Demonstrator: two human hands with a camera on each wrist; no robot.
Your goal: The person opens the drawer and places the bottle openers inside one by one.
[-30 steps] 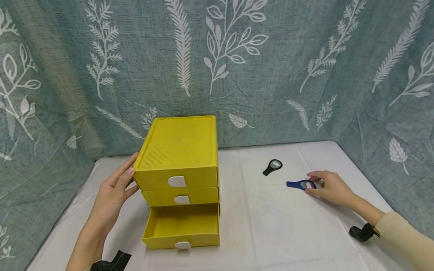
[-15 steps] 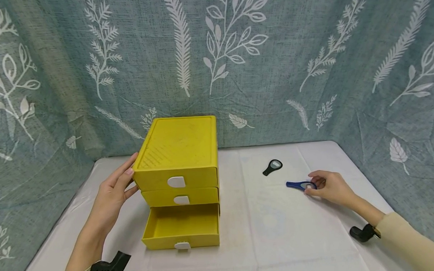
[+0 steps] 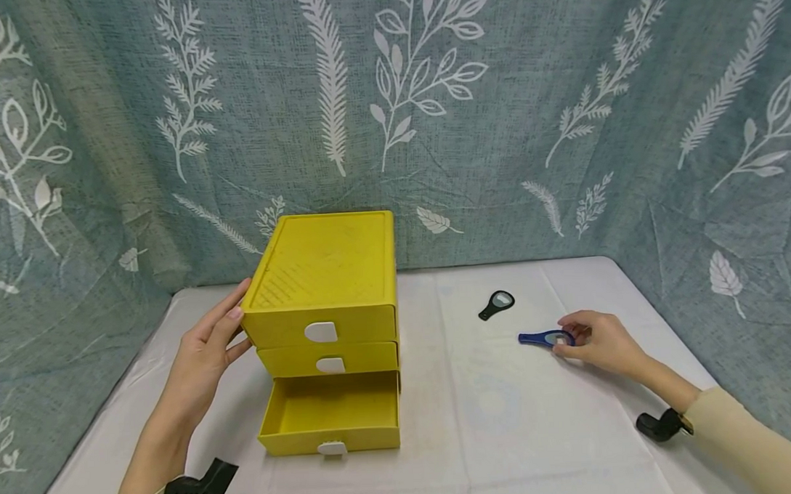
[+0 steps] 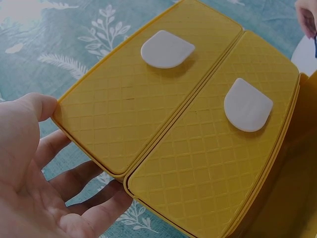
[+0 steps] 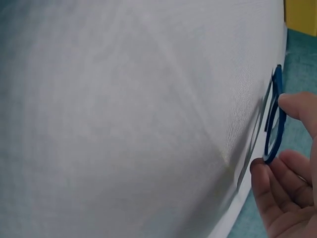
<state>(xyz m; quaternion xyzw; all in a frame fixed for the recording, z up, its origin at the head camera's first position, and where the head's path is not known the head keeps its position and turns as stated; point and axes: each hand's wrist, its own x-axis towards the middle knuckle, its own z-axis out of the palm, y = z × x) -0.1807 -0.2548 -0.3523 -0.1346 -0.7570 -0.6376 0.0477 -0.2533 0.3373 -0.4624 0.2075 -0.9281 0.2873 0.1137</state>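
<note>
A yellow cabinet with white-handled drawers stands left of centre on the table. Its bottom drawer is pulled out, and its bare inside shows. My left hand rests against the cabinet's left side, thumb at the front corner and fingers extended along the wall. To the right, my right hand pinches the lens rim of a blue magnifying glass between thumb and fingers. Its handle points left. In the right wrist view, the blue magnifying glass is seen nearly edge-on, close above the cloth.
A black magnifying glass lies on the white tablecloth, behind and left of the blue one. A green leaf-patterned curtain hangs behind the table and at both sides.
The blue magnifying glass has shifted slightly left, with my right hand at its rim. My left hand and the cabinet keep their places.
</note>
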